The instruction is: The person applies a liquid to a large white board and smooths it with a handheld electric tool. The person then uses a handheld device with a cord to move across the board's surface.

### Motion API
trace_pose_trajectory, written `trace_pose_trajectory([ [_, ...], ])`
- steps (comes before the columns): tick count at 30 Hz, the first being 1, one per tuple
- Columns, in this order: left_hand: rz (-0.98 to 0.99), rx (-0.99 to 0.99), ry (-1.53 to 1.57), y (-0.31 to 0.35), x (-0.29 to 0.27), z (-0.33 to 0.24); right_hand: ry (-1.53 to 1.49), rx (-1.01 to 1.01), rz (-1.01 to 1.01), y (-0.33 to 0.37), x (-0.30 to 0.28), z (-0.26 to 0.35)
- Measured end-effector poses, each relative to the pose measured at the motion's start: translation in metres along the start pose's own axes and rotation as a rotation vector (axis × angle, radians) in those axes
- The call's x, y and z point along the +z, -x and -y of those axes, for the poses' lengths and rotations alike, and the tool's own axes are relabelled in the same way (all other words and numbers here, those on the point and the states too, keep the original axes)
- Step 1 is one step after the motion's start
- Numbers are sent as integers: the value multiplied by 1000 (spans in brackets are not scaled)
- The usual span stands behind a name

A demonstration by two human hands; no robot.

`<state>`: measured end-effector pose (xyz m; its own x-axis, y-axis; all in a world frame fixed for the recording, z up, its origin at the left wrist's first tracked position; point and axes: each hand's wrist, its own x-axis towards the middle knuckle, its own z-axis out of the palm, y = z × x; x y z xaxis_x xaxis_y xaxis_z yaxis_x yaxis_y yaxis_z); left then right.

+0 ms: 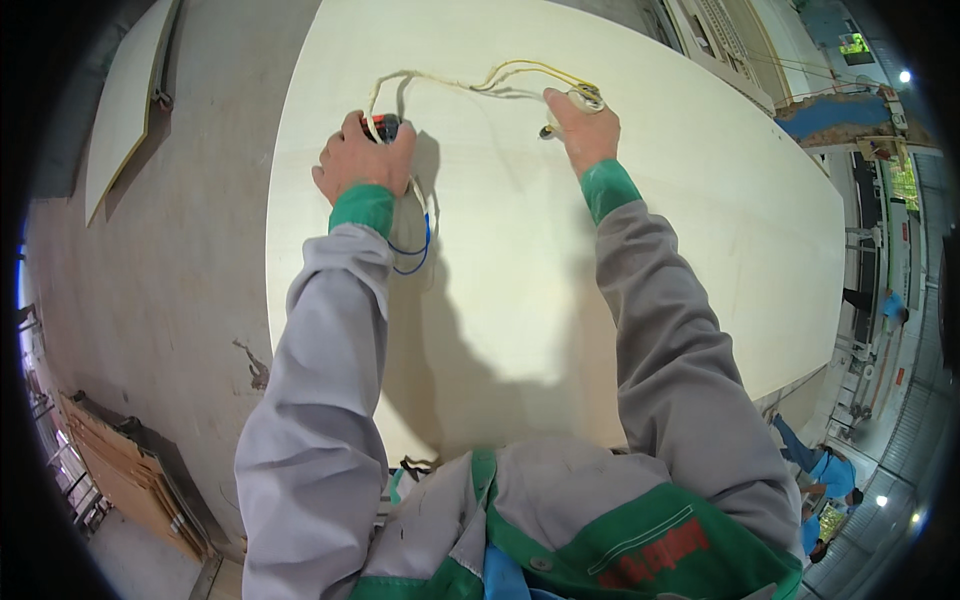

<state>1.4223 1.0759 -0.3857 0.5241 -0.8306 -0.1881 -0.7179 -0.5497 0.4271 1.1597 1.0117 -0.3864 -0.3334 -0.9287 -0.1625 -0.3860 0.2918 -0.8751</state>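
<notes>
My left hand (368, 160) is closed around a small black-and-red device (383, 127), most of it hidden by my fingers. A whitish cable (430, 77) loops up from there and runs across to the right, where yellow wires (535, 66) join it. Below my left wrist hangs a loop of blue wire (427, 245). Closed too, my right hand (588, 135) grips a pale round piece (590, 96) at the end of the yellow wires. A small dark-tipped piece (547, 131) shows beside its thumb. Both hands are over a large cream board (720, 230).
A pale panel (130, 100) leans at the far left, and stacked brown boards (125, 475) stand at the lower left. The grey floor (190, 300) borders the cream board. People in blue shirts (835, 472) are off to the right.
</notes>
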Motion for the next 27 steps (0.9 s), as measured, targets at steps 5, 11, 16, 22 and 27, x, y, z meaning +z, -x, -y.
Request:
trace_pose_trajectory([
  [5, 6, -24, -7, -3, 4, 2, -207, -146, -55, -3, 6, 4],
  [11, 0, -27, -5, -7, 10, 6, -99, -152, -42, -10, 14, 4],
  [16, 4, -25, -1, -7, 10, 8, 62, -56, -16, -18, 17, 5],
  [22, -5, -23, -5, -6, 9, 9, -152, -201, -47, -32, 27, 3],
  [27, 18, -23, 6, -4, 7, 11, 166, -121, -30, -41, 31, 4],
])
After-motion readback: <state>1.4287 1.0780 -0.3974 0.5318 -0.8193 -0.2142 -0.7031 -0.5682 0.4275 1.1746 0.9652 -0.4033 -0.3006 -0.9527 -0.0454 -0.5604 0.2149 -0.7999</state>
